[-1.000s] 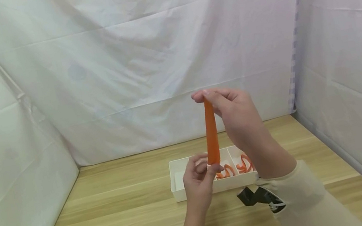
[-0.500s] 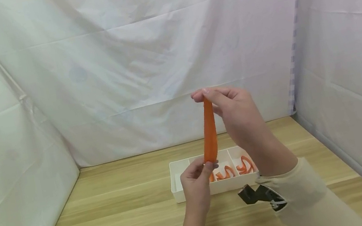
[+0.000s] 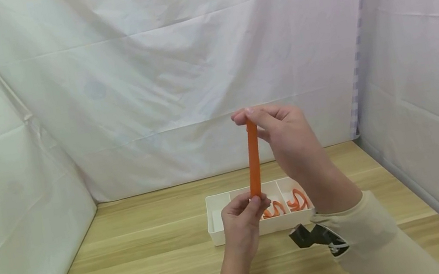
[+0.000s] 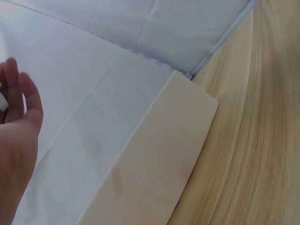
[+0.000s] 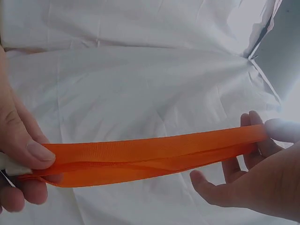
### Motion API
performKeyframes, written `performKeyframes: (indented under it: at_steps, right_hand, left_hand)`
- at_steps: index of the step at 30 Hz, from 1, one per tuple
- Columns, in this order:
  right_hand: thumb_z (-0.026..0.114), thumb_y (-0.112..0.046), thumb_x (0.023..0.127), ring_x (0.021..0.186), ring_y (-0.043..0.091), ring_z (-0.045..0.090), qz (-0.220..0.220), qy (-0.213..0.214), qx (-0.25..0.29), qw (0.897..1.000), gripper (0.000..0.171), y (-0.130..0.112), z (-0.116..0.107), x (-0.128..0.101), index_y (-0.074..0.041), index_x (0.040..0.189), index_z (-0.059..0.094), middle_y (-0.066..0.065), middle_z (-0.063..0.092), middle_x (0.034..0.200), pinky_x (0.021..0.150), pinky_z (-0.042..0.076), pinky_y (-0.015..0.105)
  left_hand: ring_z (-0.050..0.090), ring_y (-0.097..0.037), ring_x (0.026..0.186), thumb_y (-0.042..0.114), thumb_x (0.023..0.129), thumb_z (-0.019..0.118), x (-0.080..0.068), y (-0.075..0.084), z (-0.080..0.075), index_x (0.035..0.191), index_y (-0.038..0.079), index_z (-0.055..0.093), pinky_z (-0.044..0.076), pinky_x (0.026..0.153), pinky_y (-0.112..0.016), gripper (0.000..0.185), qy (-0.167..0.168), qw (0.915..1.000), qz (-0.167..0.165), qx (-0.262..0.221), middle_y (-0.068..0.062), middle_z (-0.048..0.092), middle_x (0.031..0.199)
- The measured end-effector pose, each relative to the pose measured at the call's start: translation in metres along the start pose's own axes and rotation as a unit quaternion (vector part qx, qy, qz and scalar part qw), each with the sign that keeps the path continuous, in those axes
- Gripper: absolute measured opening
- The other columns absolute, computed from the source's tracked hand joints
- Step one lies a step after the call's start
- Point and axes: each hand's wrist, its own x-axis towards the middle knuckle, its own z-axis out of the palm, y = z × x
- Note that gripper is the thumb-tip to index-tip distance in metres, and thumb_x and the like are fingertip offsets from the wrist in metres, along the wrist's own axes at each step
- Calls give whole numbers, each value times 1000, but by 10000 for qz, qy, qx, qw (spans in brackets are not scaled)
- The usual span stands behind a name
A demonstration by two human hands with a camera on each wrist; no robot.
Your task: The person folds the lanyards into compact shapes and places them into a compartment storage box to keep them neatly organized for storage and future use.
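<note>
Above tray: both hands' fingers pinch orange strap ends; seemingly taut.

The strap stands upright between the right grip above and the left grip below (the tray sits on the table just behind the left grip).

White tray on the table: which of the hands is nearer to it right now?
Left. The left hand pinches the orange strip's lower end just above the white tray; the right hand pinches its top end, higher up.
</note>
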Motion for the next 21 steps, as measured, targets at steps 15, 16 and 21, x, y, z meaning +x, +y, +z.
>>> performKeyframes:
  at_steps: [15, 16, 21]
  right_hand:
    - [63, -24, 109, 128, 22, 65, 122, -93, 210, 9997, 25, 2, 1, 11, -4, 109, 79, 1, 79, 115, 120, 46, 52]
    - [63, -23, 108, 127, 23, 65, 139, -102, 246, 9995, 25, 3, 2, 12, -4, 108, 79, 1, 80, 114, 120, 46, 52]
    - [64, -22, 108, 125, 22, 66, 125, -231, 10, 9997, 24, 7, 2, 16, -5, 109, 80, 0, 80, 114, 121, 45, 52]
  left_hand:
    - [74, -10, 87, 0, 98, 72, 5, -3, 7, 92, 18, 83, 63, 86, -27, 22, 1145, 9897, 167, -840, 4, 78, 91]
    - [74, -10, 87, -1, 98, 72, 4, -3, 7, 95, 18, 82, 63, 86, -27, 22, 1149, 9906, 151, -728, 4, 78, 91]
    - [74, -9, 88, 2, 98, 74, 3, -2, 7, 109, 8, 79, 63, 88, -27, 14, 982, 9922, 18, 764, 6, 81, 92]
